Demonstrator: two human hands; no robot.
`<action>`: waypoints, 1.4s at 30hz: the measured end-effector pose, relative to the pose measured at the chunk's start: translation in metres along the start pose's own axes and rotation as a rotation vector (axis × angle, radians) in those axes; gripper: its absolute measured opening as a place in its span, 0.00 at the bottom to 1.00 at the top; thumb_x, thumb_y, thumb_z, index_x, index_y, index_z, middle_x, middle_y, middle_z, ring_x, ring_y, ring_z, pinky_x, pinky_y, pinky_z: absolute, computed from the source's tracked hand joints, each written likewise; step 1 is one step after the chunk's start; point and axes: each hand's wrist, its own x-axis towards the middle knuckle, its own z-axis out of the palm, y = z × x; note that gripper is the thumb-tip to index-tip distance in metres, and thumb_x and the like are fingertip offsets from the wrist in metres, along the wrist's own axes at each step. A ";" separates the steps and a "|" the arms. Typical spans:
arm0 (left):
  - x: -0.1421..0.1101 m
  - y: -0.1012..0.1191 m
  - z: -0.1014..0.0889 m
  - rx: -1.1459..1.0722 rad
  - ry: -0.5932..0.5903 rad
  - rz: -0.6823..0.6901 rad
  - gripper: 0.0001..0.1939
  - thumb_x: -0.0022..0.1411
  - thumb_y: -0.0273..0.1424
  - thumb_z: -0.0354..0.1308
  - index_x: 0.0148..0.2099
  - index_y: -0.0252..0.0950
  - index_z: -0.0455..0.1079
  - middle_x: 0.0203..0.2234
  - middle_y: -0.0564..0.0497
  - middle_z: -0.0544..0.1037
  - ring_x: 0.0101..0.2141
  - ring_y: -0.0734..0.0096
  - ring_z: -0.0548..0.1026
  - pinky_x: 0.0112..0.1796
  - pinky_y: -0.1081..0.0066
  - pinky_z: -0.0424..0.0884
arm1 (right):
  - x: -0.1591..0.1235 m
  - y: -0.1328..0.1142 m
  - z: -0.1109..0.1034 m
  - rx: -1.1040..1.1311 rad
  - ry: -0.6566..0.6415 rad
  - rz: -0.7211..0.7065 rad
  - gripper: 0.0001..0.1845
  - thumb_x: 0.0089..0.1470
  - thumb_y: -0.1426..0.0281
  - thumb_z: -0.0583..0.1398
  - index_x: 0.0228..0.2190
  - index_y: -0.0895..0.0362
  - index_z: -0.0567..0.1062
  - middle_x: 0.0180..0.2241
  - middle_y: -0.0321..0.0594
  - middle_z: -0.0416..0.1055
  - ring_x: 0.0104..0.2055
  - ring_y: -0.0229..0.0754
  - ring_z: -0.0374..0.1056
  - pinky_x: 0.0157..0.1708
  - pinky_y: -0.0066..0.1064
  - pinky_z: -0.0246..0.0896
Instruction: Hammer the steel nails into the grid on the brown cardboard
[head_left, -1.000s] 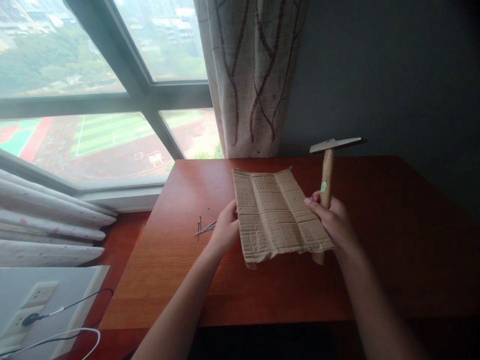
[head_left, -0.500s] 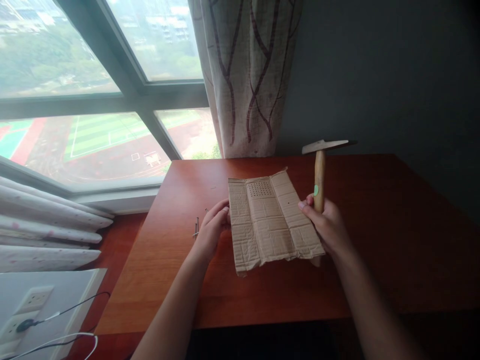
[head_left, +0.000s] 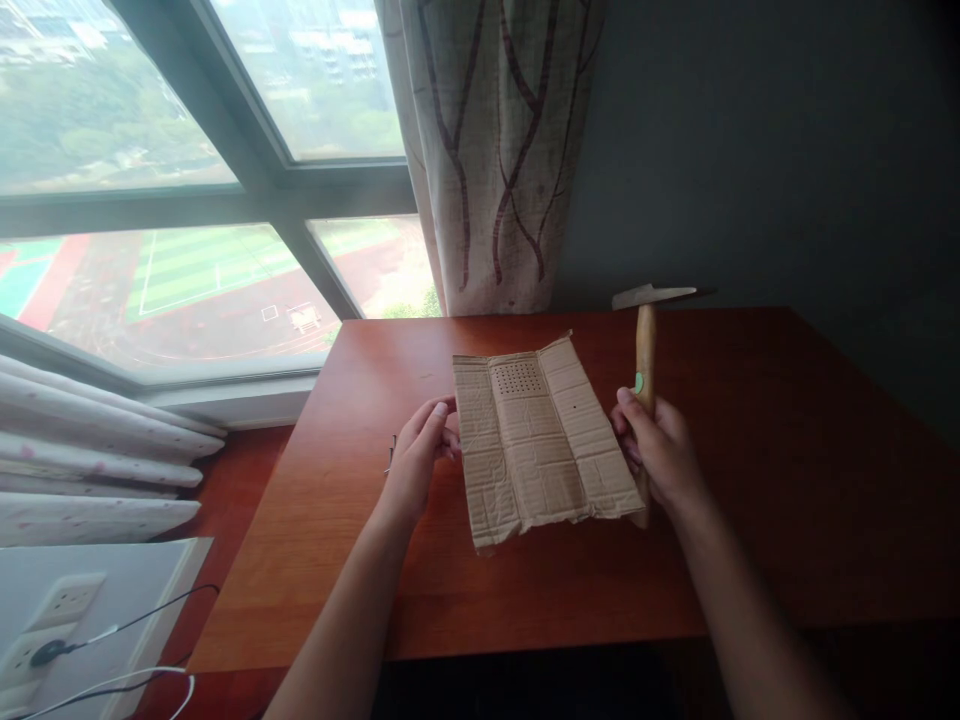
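A creased piece of brown cardboard (head_left: 536,455), with a grid of small holes punched near its far edge and one lone hole on its right flap, is between my hands above the wooden desk. My left hand (head_left: 420,455) is at its left edge, fingers curled against and partly behind the edge, thumb raised off the face. My right hand (head_left: 660,450) is closed round the wooden handle of a hammer (head_left: 646,345), held upright with its metal head on top. A green sticker marks the handle. Several nails (head_left: 391,452) lie just left of my left hand, mostly hidden by it.
The reddish wooden desk (head_left: 315,560) spans the view, its front edge close to me. Behind it hang a patterned curtain (head_left: 510,180) and a dark wall. A large window is at the left, above a wall socket (head_left: 71,605) with plugged cables.
My right hand has shifted slightly right with the hammer, its thumb coming off the cardboard onto the handle. The cardboard has barely moved; my left hand's thumb has shifted and hides more of the nails.
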 end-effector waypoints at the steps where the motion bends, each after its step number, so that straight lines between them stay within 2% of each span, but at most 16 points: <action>1: 0.000 0.000 -0.001 0.026 0.005 0.004 0.25 0.63 0.48 0.59 0.53 0.33 0.73 0.21 0.55 0.70 0.24 0.73 0.67 0.28 0.74 0.65 | 0.002 -0.001 -0.001 -0.011 0.002 -0.024 0.27 0.58 0.47 0.63 0.22 0.54 0.64 0.14 0.26 0.52 0.13 0.29 0.45 0.12 0.25 0.38; 4: -0.001 0.005 -0.002 0.160 0.086 0.082 0.24 0.65 0.46 0.57 0.54 0.33 0.72 0.23 0.53 0.71 0.25 0.72 0.68 0.28 0.73 0.65 | 0.011 -0.005 -0.005 -0.030 0.031 -0.147 0.28 0.59 0.48 0.61 0.20 0.54 0.63 0.14 0.27 0.53 0.12 0.29 0.47 0.11 0.24 0.40; 7: -0.007 0.021 0.000 0.448 0.256 0.371 0.17 0.67 0.39 0.56 0.52 0.35 0.72 0.37 0.47 0.76 0.34 0.68 0.73 0.31 0.71 0.70 | 0.024 -0.008 -0.007 -0.025 0.076 -0.273 0.28 0.60 0.49 0.62 0.20 0.54 0.63 0.14 0.28 0.55 0.12 0.29 0.49 0.10 0.25 0.42; 8: -0.009 0.028 0.003 0.575 0.270 0.496 0.14 0.68 0.36 0.55 0.51 0.36 0.73 0.43 0.45 0.76 0.38 0.65 0.75 0.34 0.69 0.72 | 0.029 -0.009 -0.006 -0.022 0.093 -0.315 0.28 0.60 0.50 0.62 0.19 0.54 0.63 0.15 0.28 0.55 0.12 0.29 0.50 0.10 0.25 0.43; 9: -0.012 0.035 0.008 0.708 0.232 0.613 0.13 0.69 0.33 0.53 0.52 0.37 0.73 0.48 0.44 0.76 0.42 0.63 0.75 0.38 0.66 0.73 | 0.033 -0.009 -0.005 -0.018 0.105 -0.352 0.28 0.60 0.50 0.62 0.19 0.54 0.63 0.15 0.28 0.56 0.12 0.29 0.50 0.10 0.25 0.43; 10: -0.014 0.042 0.014 0.848 0.142 0.708 0.13 0.69 0.31 0.52 0.53 0.37 0.73 0.50 0.44 0.76 0.46 0.61 0.75 0.43 0.63 0.73 | 0.038 -0.009 -0.003 -0.011 0.114 -0.382 0.28 0.60 0.50 0.62 0.19 0.54 0.63 0.15 0.28 0.57 0.12 0.29 0.51 0.10 0.25 0.44; 12: -0.017 0.051 0.028 1.110 -0.092 0.814 0.15 0.71 0.29 0.50 0.55 0.38 0.72 0.54 0.44 0.76 0.52 0.55 0.72 0.51 0.55 0.71 | 0.045 -0.008 0.001 0.010 0.123 -0.416 0.28 0.60 0.50 0.62 0.20 0.54 0.63 0.15 0.28 0.57 0.13 0.29 0.51 0.10 0.25 0.44; 13: -0.018 0.054 0.036 1.220 -0.174 0.820 0.15 0.71 0.29 0.50 0.56 0.37 0.72 0.56 0.44 0.75 0.54 0.52 0.70 0.52 0.51 0.70 | 0.048 -0.007 0.004 0.020 0.126 -0.423 0.28 0.59 0.50 0.62 0.20 0.54 0.62 0.15 0.28 0.57 0.12 0.29 0.51 0.10 0.25 0.44; 15: -0.016 0.054 0.047 1.371 -0.255 0.803 0.16 0.72 0.31 0.50 0.57 0.37 0.71 0.59 0.43 0.74 0.56 0.48 0.69 0.51 0.49 0.69 | 0.052 -0.006 0.010 0.036 0.129 -0.431 0.28 0.59 0.49 0.62 0.20 0.54 0.62 0.15 0.28 0.57 0.12 0.29 0.51 0.10 0.25 0.44; 19: -0.010 0.047 0.052 1.475 -0.300 0.759 0.18 0.73 0.35 0.49 0.60 0.38 0.69 0.60 0.45 0.74 0.56 0.49 0.69 0.49 0.50 0.69 | 0.056 -0.006 0.018 0.069 0.130 -0.447 0.28 0.60 0.49 0.61 0.19 0.53 0.61 0.14 0.28 0.56 0.12 0.29 0.50 0.10 0.25 0.44; 31: -0.012 0.040 0.053 1.586 -0.286 0.750 0.20 0.75 0.36 0.44 0.62 0.37 0.68 0.64 0.48 0.70 0.55 0.49 0.69 0.47 0.52 0.66 | 0.071 -0.004 0.024 0.091 0.144 -0.474 0.29 0.59 0.47 0.61 0.19 0.53 0.60 0.14 0.28 0.56 0.11 0.29 0.49 0.09 0.25 0.43; 42: -0.012 0.038 0.049 1.519 -0.272 0.747 0.21 0.75 0.36 0.45 0.63 0.38 0.67 0.65 0.47 0.69 0.56 0.49 0.68 0.49 0.50 0.66 | 0.079 0.000 0.030 0.091 0.161 -0.494 0.28 0.59 0.47 0.61 0.20 0.53 0.61 0.15 0.27 0.57 0.12 0.29 0.50 0.10 0.25 0.43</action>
